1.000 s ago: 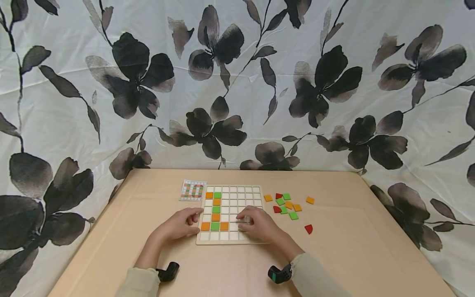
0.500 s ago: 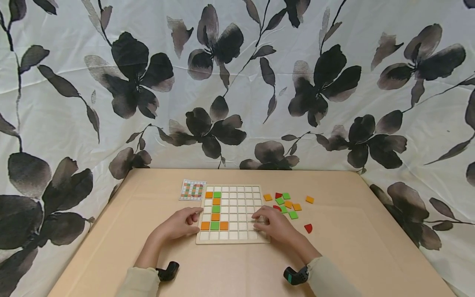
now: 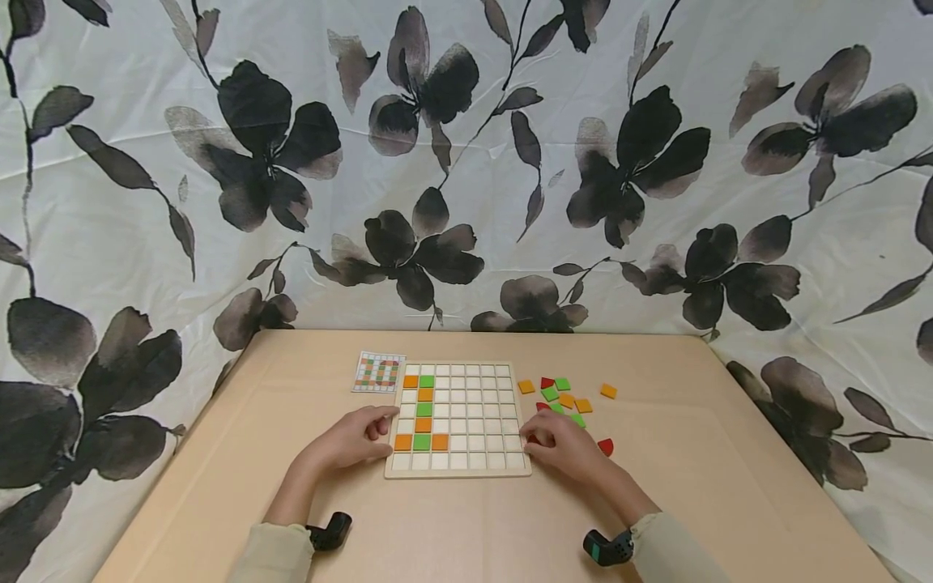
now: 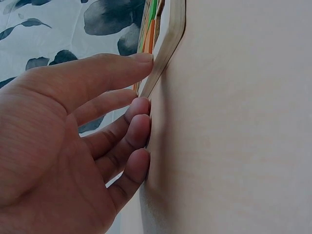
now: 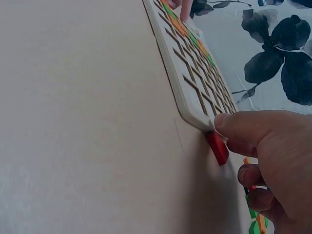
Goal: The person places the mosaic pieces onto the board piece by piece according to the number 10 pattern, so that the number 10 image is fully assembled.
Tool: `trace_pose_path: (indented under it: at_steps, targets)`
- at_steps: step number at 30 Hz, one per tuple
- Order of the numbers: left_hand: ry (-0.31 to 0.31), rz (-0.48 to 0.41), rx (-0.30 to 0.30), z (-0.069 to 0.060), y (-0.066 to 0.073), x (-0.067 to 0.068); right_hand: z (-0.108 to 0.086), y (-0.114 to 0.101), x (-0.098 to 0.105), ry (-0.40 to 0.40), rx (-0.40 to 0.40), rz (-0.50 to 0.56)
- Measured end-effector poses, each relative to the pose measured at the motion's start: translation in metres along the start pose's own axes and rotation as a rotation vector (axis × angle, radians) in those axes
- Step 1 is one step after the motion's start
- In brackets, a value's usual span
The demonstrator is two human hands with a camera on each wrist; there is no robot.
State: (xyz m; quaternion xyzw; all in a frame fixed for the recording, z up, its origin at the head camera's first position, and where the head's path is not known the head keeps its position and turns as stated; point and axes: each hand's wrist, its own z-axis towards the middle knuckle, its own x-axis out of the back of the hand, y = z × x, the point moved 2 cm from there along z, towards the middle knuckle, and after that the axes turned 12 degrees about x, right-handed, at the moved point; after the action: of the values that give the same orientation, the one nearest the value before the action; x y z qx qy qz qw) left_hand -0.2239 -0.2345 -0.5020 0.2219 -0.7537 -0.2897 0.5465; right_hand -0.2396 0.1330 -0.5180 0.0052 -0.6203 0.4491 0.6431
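A pale gridded board (image 3: pixel 481 405) lies flat on the table, with several orange and green square tiles set in its left columns. At its left edge, my left hand (image 3: pixel 357 437) rests with loosely bent fingers; in the left wrist view, the thumb tip (image 4: pixel 144 57) touches the rim. My right hand (image 3: pixel 564 444) is at the board's right edge, thumb and index finger brought together. A red piece (image 5: pixel 218 147) shows at these fingertips in the right wrist view, apparently pinched between them; the fingers cover part of it, and its full shape is hidden.
Loose orange tiles (image 3: pixel 582 406), green tiles (image 3: pixel 562 384) and red pieces (image 3: pixel 547 382) lie scattered right of the board. One red piece (image 3: pixel 606 447) lies just beyond my right hand. A printed pattern card (image 3: pixel 378 372) sits at the board's upper left. Behind hangs a floral cloth (image 3: pixel 510 162).
My right hand has moved right, from over the board to its right edge, and the gap between thumb and index finger has narrowed. The left hand has stayed in place.
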Motion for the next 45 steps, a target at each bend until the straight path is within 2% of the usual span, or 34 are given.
trace_pose_path:
  at_steps: [3, 12, 17, 23, 30, 37, 45]
  targets:
    - [0.001, 0.0, 0.002, -0.001, 0.0, 0.0, -0.003, 0.004, 0.002, -0.011, 0.009, -0.003]
    - [0.001, 0.02, 0.007, -0.002, -0.002, 0.0, -0.007, 0.009, 0.004, -0.04, -0.031, -0.023]
    - [-0.001, 0.026, -0.003, -0.002, -0.002, 0.001, -0.007, 0.009, 0.006, -0.056, -0.013, -0.019]
    - [-0.004, 0.024, -0.014, -0.001, -0.002, 0.001, -0.006, 0.007, 0.008, -0.066, -0.012, -0.087]
    - [-0.002, 0.018, 0.008, -0.002, -0.001, 0.0, -0.006, 0.007, 0.009, -0.075, 0.002, -0.149]
    - [-0.001, 0.01, 0.011, -0.002, -0.001, 0.0, -0.006, 0.009, 0.01, -0.059, 0.027, -0.156]
    - [0.0, 0.012, 0.004, 0.0, -0.001, 0.0, -0.001, 0.01, 0.01, -0.056, 0.006, -0.132]
